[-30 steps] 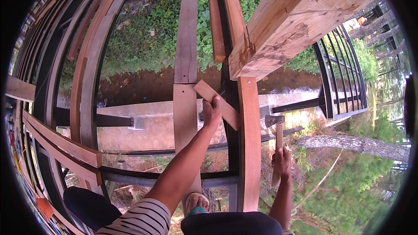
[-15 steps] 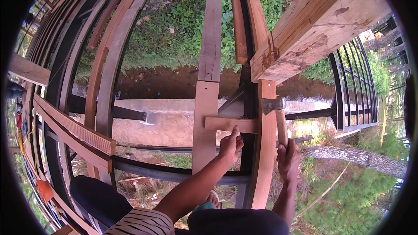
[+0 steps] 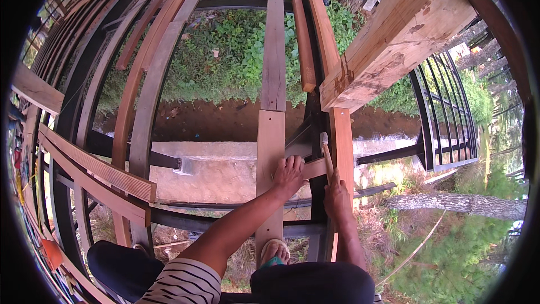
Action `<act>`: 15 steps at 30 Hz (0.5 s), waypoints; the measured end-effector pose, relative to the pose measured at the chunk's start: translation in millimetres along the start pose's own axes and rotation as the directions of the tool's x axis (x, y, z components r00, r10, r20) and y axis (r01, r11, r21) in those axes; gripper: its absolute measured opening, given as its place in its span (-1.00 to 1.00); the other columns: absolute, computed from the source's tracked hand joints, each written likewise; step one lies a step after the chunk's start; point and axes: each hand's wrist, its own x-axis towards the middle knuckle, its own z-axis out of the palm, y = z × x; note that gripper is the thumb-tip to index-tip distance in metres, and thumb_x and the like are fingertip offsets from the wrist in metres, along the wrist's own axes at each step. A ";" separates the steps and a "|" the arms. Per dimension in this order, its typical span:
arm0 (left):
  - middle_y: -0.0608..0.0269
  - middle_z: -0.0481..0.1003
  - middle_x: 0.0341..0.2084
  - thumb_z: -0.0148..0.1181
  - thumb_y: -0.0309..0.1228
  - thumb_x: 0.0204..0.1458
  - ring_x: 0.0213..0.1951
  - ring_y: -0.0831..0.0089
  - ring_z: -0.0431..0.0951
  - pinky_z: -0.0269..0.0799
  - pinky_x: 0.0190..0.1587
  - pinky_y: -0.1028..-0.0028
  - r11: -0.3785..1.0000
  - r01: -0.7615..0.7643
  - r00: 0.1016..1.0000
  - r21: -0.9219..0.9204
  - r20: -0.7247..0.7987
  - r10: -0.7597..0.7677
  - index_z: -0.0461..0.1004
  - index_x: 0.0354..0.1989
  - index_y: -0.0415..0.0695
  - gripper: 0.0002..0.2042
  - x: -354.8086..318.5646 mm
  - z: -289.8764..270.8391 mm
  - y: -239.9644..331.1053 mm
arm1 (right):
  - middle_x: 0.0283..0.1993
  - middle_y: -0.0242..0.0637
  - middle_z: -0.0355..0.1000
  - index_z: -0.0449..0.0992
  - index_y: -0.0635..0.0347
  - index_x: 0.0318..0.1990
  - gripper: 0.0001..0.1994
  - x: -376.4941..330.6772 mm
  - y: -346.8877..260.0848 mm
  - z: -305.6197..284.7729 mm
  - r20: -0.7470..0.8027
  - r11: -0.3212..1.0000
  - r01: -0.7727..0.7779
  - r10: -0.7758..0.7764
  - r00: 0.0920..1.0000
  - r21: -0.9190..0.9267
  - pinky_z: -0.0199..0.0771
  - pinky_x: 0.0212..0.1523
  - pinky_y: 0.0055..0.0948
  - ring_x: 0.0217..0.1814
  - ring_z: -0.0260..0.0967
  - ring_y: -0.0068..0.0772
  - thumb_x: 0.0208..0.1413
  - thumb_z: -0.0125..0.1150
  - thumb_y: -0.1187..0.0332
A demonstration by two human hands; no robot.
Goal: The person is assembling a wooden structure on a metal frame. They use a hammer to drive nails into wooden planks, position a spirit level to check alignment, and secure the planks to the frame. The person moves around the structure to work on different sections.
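Observation:
A short wooden block point(image 3: 314, 169) lies crosswise between the pale plank point(image 3: 270, 141) and the reddish beam point(image 3: 341, 135) on the right. My left hand point(image 3: 289, 175) is closed over the block's left end, fingers curled down at the plank's edge. In my right hand point(image 3: 337, 198) is the wooden handle of a hatchet point(image 3: 328, 157), gripped with the fingers wrapped round. The hatchet's head, seen nearly end-on, is above the black steel bar beside the reddish beam. The handle passes in front of the block's right end.
A thick timber post point(image 3: 388, 50) rises at the upper right. Long planks and black steel joists point(image 3: 169, 157) run away on the left, with open gaps to the ground below. Two loose boards point(image 3: 95, 163) lie across them. My sandalled foot point(image 3: 274, 251) rests on the pale plank.
My left hand has gone from pointing at the block to gripping its left end. The block is now tilted, right end higher. The hatchet has swung left and turned.

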 end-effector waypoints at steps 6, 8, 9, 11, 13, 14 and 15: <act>0.05 0.41 0.04 0.32 0.23 -0.12 0.36 0.11 0.20 -0.08 0.38 -0.30 0.993 -0.032 0.985 0.115 -0.167 0.051 0.54 -0.01 -0.26 -0.26 1.5 6.5 0.4 | -0.06 0.38 0.43 -0.06 0.36 0.48 -0.34 -0.8 -21.9 -13.3 -0.009 0.988 -0.106 0.106 0.994 -0.109 0.51 -0.13 0.14 -0.13 0.50 0.39 0.32 0.06 0.40; -0.06 0.36 0.20 0.28 0.25 -0.12 0.51 0.06 -0.02 -0.33 0.39 -0.53 0.984 -0.032 0.982 0.175 -0.179 0.064 0.56 -0.01 -0.23 -0.25 -2.8 15.0 -9.5 | -0.09 0.39 0.44 -0.06 0.33 0.48 -0.34 -19.9 -27.3 -18.2 0.072 0.981 -0.160 0.169 0.983 -0.113 0.50 -0.12 0.14 -0.13 0.50 0.40 0.31 0.07 0.41; -0.03 0.32 0.27 0.24 0.23 -0.05 0.52 0.03 -0.05 -0.32 0.40 -0.50 0.962 -0.160 0.970 0.220 -0.144 0.194 0.51 0.08 -0.24 -0.25 -1.9 14.1 -17.3 | -0.11 0.39 0.45 -0.06 0.31 0.49 -0.33 -24.0 -31.2 -18.2 0.087 0.977 -0.185 0.194 0.977 -0.105 0.49 -0.12 0.14 -0.13 0.50 0.40 0.30 0.07 0.41; 0.03 0.22 0.39 0.13 0.16 0.08 0.54 0.01 -0.10 -0.34 0.42 -0.47 0.903 -0.328 0.927 0.277 -0.088 0.363 0.43 0.23 -0.24 -0.26 -14.8 13.8 -43.4 | -0.14 0.34 0.48 -0.06 0.26 0.50 -0.32 -58.2 -9.4 -10.7 0.120 0.990 -0.113 0.122 0.985 -0.081 0.47 -0.15 0.18 -0.13 0.51 0.39 0.29 0.07 0.41; 0.04 0.11 0.47 0.09 0.12 0.13 0.55 0.03 -0.15 -0.38 0.42 -0.48 0.851 -0.453 0.874 0.266 -0.054 0.483 0.46 0.23 -0.19 -0.33 -22.1 4.9 -47.3 | -0.12 0.30 0.49 -0.05 0.21 0.51 -0.31 -92.8 13.9 -4.4 0.081 0.995 -0.089 0.086 0.993 0.033 0.48 -0.16 0.14 -0.14 0.51 0.38 0.28 0.07 0.41; 0.03 0.07 0.49 0.11 0.11 0.10 0.56 0.06 -0.16 -0.41 0.41 -0.50 0.828 -0.494 0.856 0.266 -0.017 0.516 0.52 0.18 -0.14 -0.37 -24.1 -5.0 -51.1 | -0.11 0.26 0.50 -0.04 0.21 0.52 -0.31 -104.2 18.1 -1.8 0.004 0.997 -0.002 0.002 1.000 0.072 0.48 -0.16 0.12 -0.14 0.51 0.34 0.29 0.06 0.39; 0.01 0.02 0.52 0.13 0.11 0.08 0.57 0.08 -0.17 -0.45 0.40 -0.52 0.810 -0.525 0.841 0.260 0.013 0.541 0.58 0.12 -0.09 -0.41 -25.8 -15.1 -54.3 | -0.10 0.21 0.52 -0.04 0.21 0.52 -0.32 -105.8 22.4 0.0 -0.067 0.990 0.087 -0.080 0.995 0.108 0.48 -0.16 0.10 -0.15 0.52 0.31 0.30 0.06 0.38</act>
